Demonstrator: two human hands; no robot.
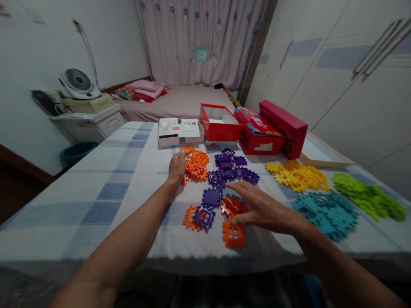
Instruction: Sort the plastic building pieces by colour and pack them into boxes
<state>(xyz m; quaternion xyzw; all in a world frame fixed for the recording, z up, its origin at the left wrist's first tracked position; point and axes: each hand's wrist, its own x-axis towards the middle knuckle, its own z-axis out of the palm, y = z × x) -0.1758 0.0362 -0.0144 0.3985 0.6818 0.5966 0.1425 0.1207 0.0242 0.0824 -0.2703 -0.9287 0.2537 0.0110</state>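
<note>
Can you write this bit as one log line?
left hand: at orange pile | right hand: open, at nearer orange pieces | purple pieces: beside orange pile

Purple notched plates (226,172) lay in a jumbled, overlapping spread; orange heap (196,164) sat at its 9 o'clock, loose orange plates (228,226) at 6 o'clock, purple windowed plate (199,217) overlapping a single orange plate (189,218) at 7

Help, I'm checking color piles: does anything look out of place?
Yes: left of the right hand, a purple piece overlaps an orange piece, odd because the yellow pile and teal pile each show one color.
</note>
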